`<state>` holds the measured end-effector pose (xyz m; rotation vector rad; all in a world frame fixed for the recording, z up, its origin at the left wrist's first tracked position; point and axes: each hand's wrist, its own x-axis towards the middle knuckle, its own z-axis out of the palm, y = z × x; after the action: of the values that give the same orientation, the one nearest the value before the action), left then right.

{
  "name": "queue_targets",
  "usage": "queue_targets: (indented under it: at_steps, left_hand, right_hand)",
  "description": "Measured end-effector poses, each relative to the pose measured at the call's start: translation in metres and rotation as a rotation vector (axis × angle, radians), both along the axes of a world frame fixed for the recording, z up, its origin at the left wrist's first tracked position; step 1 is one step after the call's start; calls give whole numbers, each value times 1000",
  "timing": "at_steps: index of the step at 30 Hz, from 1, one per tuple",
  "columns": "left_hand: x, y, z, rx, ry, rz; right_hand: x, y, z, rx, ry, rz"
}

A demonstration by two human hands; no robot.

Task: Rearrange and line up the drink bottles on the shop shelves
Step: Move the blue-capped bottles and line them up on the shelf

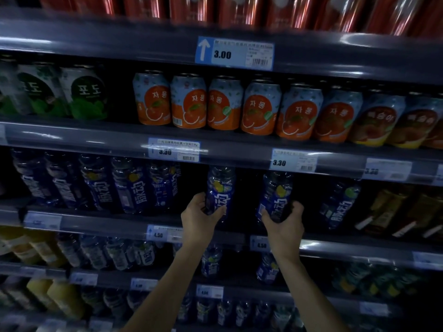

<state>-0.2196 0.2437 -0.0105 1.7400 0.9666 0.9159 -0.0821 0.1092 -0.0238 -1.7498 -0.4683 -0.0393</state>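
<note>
Left hand (200, 218) wraps the base of one blue bottle (219, 191); right hand (284, 220) wraps a second blue bottle (275, 196). Both bottles stand apart on the third shelf (96, 222), beneath a row of orange cans (225, 106).

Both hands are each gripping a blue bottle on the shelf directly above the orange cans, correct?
Not quite. In the head view the left hand and right hand each grip a blue bottle, but that shelf is directly below the orange cans, not above them.
</note>
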Motion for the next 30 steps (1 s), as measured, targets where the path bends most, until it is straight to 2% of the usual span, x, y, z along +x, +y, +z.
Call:
queue_targets:
  at_steps: [20,30]
  left_hand:
    - [12,-11,-1,55,-19,10]
    - [12,-18,-5,8,-64,4]
  right_hand:
    - [-26,19,8,14,-13,104]
    - [-25,16,3,13,-24,153]
